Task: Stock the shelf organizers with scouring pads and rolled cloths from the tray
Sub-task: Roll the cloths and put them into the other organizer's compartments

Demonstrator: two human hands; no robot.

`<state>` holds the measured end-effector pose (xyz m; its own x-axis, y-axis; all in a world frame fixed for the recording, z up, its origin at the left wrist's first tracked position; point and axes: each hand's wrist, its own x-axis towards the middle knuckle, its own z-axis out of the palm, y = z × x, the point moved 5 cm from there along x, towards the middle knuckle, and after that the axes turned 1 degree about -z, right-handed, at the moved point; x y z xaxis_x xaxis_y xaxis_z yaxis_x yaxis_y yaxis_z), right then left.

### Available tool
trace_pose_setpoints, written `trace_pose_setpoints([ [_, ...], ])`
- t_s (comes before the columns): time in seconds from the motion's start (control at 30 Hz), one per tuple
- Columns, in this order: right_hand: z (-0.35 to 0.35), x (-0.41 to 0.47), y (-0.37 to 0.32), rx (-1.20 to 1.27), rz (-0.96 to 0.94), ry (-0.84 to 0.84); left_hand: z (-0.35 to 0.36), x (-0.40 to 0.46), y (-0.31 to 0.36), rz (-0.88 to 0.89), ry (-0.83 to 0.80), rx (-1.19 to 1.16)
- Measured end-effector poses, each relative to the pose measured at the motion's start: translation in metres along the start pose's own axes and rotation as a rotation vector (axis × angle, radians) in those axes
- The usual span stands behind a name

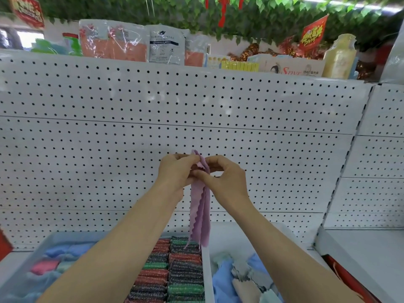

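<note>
**Purple cloth held upright between both hands**

A purple cloth (200, 206) with a scalloped edge hangs folded lengthwise, its long axis vertical: the top end pokes up just above the fingers and the lower end points down over the rows of scouring pads (172, 274). It is raised in front of the white pegboard (153, 101), above the organizers.

The left hand (177, 171) and right hand (223, 176) meet at the cloth's upper part. Both have their fingers curled in, pinching the fabric between thumb and fingertips from either side.

Below, a clear organizer (54, 239) holds rolled cloths (59, 259) in blue and pink, left of the pads. Right of the pads, loose cloths (240, 278) lie heaped in a tray (251, 232).
</note>
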<state>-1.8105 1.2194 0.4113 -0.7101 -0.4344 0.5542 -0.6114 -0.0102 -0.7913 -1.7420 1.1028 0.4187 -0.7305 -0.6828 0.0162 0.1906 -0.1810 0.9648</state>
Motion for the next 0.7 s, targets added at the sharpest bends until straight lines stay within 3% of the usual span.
trace_pose_setpoints([
  [0.13, -0.006, 0.005, 0.007, 0.001, -0.011, 0.061, 0.003, -0.004, 0.003, 0.050, -0.038, 0.056],
  [0.27, -0.017, 0.012, 0.012, 0.210, 0.057, 0.033, -0.014, 0.007, 0.015, 0.241, -0.007, 0.246],
  [0.37, -0.021, 0.017, 0.010, 0.320, 0.088, -0.075, -0.016, 0.014, 0.007, 0.140, -0.253, 0.334],
  [0.43, -0.020, 0.018, 0.008, 0.368, 0.091, -0.143, -0.010, 0.014, 0.002, 0.090, -0.352, 0.269],
  [0.6, -0.024, 0.011, 0.020, 0.378, 0.136, -0.099, -0.002, 0.012, 0.002, 0.020, -0.280, 0.041],
  [0.7, -0.014, -0.008, 0.043, 0.410, 0.236, -0.220, -0.002, 0.013, 0.006, -0.006, -0.241, -0.043],
])
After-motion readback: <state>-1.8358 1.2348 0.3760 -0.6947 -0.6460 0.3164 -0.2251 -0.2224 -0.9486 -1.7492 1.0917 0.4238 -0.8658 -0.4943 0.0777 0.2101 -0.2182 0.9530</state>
